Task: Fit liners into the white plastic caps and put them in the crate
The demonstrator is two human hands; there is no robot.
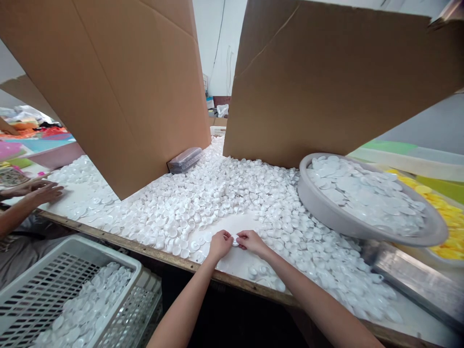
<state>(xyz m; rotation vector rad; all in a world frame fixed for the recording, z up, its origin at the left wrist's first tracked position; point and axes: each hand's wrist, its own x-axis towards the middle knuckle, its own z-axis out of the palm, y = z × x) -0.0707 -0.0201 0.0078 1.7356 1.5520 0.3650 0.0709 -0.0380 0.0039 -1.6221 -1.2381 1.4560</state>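
My left hand (220, 244) and my right hand (252, 241) meet near the table's front edge, fingers curled and pinched together on one small white plastic cap (235, 240) held between them. Around the hands lies a small bare patch of white table (239, 263). Beyond it spreads a big heap of white plastic caps (217, 193) covering the table.
A grey round basin (319, 203) full of flat white discs tilts at the right. A grey slotted crate (43, 270) with caps stands lower left. Two tall cardboard sheets (119, 87) rise behind the heap. Another person's hand (43, 191) rests at the left. Yellow caps (449, 217) lie far right.
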